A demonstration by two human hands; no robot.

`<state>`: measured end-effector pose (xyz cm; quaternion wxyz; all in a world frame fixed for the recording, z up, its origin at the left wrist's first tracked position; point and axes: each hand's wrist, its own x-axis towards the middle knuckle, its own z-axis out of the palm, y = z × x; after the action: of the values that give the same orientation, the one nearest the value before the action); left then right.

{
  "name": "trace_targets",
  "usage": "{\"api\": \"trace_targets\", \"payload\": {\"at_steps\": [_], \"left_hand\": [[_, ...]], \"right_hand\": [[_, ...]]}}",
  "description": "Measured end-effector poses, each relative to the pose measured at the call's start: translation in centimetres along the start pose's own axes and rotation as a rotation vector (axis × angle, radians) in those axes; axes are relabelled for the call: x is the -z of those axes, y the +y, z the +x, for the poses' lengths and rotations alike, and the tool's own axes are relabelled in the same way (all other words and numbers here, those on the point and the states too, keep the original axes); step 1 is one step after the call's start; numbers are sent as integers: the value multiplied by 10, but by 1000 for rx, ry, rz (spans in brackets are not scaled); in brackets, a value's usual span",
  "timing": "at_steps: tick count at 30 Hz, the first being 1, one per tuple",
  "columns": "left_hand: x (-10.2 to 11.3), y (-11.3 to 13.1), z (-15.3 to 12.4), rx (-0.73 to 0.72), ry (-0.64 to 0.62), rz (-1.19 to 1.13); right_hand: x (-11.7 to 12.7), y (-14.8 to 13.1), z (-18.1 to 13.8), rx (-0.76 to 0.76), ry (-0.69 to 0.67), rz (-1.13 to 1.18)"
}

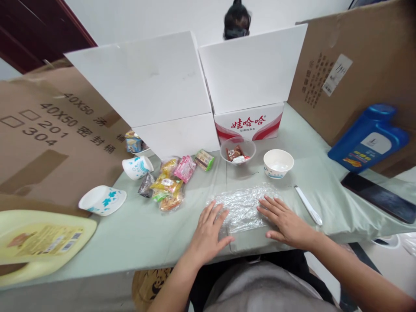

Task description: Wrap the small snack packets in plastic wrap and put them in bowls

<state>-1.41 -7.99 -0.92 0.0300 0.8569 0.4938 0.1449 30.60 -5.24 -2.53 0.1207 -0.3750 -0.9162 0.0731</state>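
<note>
A crinkled clear plastic sheet, which looks like bubble wrap (243, 206), lies flat on the table in front of me. My left hand (208, 232) rests at its left edge, fingers spread and thumb pointing inward. On the sheet's right edge lies my right hand (286, 219), also with its fingers apart. Just beyond the sheet stand a clear plastic bowl (227, 158) with small brown and red packets (238, 154) in it, and an upright paper bowl (278, 164). Right of my right hand is a white utility knife (308, 204).
Several wrapped snacks (167, 184) and tipped paper bowls (103, 200) lie to the left, near a yellow jug (45, 242). White boxes (248, 123) wall off the back. On the right are a blue bottle (370, 138), a phone (380, 197) and a cardboard box (364, 65). A person's head (237, 19) shows behind.
</note>
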Motion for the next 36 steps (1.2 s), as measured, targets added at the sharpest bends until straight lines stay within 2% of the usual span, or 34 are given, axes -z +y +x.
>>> {"api": "trace_targets", "payload": {"at_steps": [2, 4, 7, 10, 12, 16, 21, 24, 28, 30, 31, 34, 36], "left_hand": [[2, -8, -17, -67, -55, -50], [0, -15, -33, -100, -49, -74], [-2, -18, -50, -138, 50, -104], [-2, -16, -52, -165, 131, -143], [1, -13, -47, -145, 135, -183], [4, -14, -31, -9, 155, -234], [-2, -20, -10, 148, 246, -171], [-10, -21, 5, 271, 213, -107], [-19, -21, 18, 418, 96, 44], [-20, -21, 21, 444, 85, 97], [-18, -20, 21, 442, 120, 118], [-11, -10, 20, 374, 338, 166], [-8, 3, 19, 245, 400, 144]], "right_hand": [[-1, 1, -21, 13, -46, 1], [-3, 1, -42, -2, -36, -19], [-2, -2, -63, -24, 38, -16], [5, -5, -67, -34, 81, 55], [11, -7, -63, -28, 86, 124], [22, -3, -49, -74, 144, 249], [24, 6, -30, -407, 194, 296], [16, 13, -12, -544, 200, 223], [2, 23, 11, -617, 153, -22], [1, 28, 17, -630, 139, -125], [2, 29, 18, -621, 160, -159], [9, 23, 19, -525, 290, -173], [11, 10, 20, -397, 320, -122]]}}
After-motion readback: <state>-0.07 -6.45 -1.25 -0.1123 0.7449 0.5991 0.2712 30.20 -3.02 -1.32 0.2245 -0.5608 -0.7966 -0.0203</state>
